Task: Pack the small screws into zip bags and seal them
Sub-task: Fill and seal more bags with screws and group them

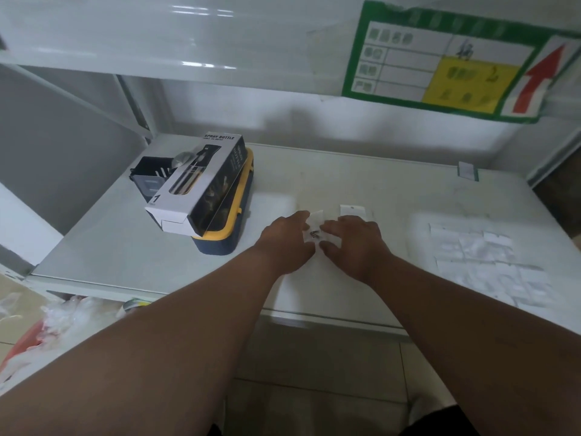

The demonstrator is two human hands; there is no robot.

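Two hands work at the middle of the white shelf (393,196): the left hand (287,242) and the right hand (356,243), with one small clear zip bag (315,226) between them holding a few dark screws (314,234), too small to count. One more empty bag (352,210) lies just beyond at 12 o'clock, and a pile of clear bags (484,259), number unclear, lies at 3 o'clock. At 9 o'clock sit one spray bottle box (201,180), one yellow-rimmed blue case (226,234) and one black holder (151,177), and one green notice (446,61) hangs at 1 o'clock
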